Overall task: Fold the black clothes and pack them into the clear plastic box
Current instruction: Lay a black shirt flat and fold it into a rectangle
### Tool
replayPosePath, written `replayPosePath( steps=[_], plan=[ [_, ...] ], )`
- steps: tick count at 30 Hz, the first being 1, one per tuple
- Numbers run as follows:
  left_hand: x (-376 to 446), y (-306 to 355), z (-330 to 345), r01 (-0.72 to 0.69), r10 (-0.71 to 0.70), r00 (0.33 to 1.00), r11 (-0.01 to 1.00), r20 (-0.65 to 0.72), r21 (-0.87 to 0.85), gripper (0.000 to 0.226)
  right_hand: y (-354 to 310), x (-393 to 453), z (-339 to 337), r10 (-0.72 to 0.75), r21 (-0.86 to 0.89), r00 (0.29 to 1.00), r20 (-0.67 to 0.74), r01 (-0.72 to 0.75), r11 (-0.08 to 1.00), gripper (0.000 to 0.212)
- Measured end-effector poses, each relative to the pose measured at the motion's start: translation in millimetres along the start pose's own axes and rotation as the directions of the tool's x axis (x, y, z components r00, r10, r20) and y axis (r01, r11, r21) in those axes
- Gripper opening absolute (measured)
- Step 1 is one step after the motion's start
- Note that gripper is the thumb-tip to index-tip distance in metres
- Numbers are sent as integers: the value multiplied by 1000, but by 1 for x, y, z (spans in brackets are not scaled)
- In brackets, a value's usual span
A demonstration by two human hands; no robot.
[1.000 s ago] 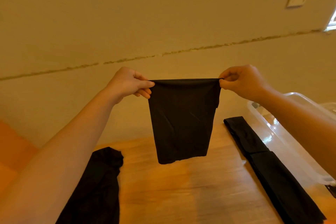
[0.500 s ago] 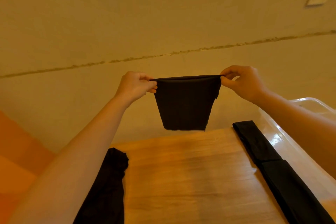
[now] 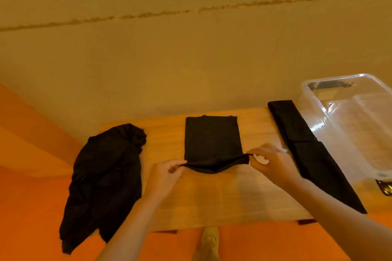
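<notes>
A folded black garment lies flat on the middle of the small wooden table. My left hand pinches its near left corner, and my right hand pinches its near right corner; the near edge sags between them. A crumpled black garment hangs over the table's left edge. A long folded black strip of cloth lies along the right side. The clear plastic box stands at the far right and looks to hold no clothes.
The table stands against a beige wall, with orange floor to the left and in front. A small dark object sits by the box's near corner. Part of a foot shows below the table's near edge.
Both hands have lowered the black garment from mid-air onto the table, where it now lies flat. The view has tilted down toward the table.
</notes>
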State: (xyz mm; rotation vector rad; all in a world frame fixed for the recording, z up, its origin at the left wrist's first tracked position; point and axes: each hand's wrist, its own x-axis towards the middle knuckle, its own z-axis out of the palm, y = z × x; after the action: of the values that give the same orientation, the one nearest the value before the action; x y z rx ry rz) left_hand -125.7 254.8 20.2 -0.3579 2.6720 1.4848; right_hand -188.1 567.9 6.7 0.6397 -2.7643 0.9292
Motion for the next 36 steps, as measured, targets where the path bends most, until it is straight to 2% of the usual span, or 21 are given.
replayPosePath(
  steps=[3,7,10,14,18,22,25,28,30,36],
  plan=[
    [-33,-39,28,-46,42,998,995,52,88,22,4,-48,25,13,10,998,53,-13,1000,24],
    [-63,-68,43,-128,130,991,973,1,190,21,2,-83,37,-31,-20,998,48,32,999,24],
    [-83,-81,51,-212,229,973,927,-20,310,20,3,-105,37,-94,-62,995,43,96,993,23],
    [-99,-93,58,-259,284,959,878,-2,403,20,1,-122,33,-154,-129,988,27,156,979,22],
    [-106,-98,61,-295,325,945,814,28,501,19,3,-132,34,-198,-198,976,95,213,957,20],
    [-109,-94,63,-286,311,950,804,42,522,21,6,-137,34,-125,-195,977,176,159,968,24],
    [-91,-83,66,-284,331,944,814,-3,506,33,-2,-125,40,-82,-177,985,153,109,978,26],
    [-57,-70,76,-266,322,946,808,-16,526,43,-16,-95,60,-9,-157,992,128,29,987,38],
    [-34,-61,89,-239,282,959,801,5,548,50,-24,-72,81,30,-161,987,159,-4,987,49],
    [0,-77,121,-216,208,973,688,97,693,61,-15,-58,129,131,-324,942,308,-25,946,72]
  ],
)
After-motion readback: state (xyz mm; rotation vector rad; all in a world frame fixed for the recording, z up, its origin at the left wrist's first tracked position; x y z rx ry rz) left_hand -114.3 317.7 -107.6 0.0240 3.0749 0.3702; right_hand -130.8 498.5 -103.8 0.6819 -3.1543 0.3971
